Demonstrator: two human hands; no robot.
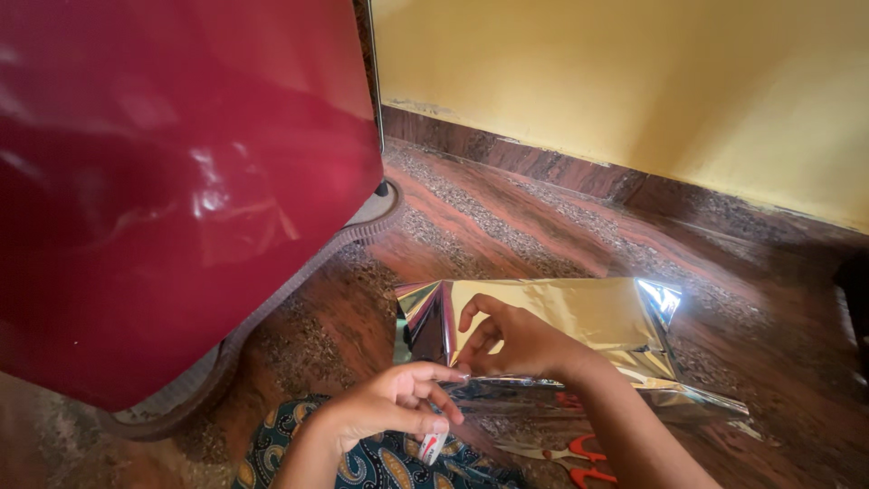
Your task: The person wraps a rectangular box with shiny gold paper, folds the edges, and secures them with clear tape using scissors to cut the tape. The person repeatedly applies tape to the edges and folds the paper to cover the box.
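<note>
Below, both hands (pixel 453 371) pressing crinkled, mirror-shiny gold foil wrap (pixel 579 317), glossy red suitcase (pixel 172 181) beside.

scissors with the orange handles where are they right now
In the head view the scissors lie on the floor at the bottom edge, right of centre, beside the right forearm and just below the shiny gold-wrapped box.

One foil-wrapped parcel (pixel 552 330), one scissors (pixel 579 457), one red suitcase (pixel 172 181).
</note>
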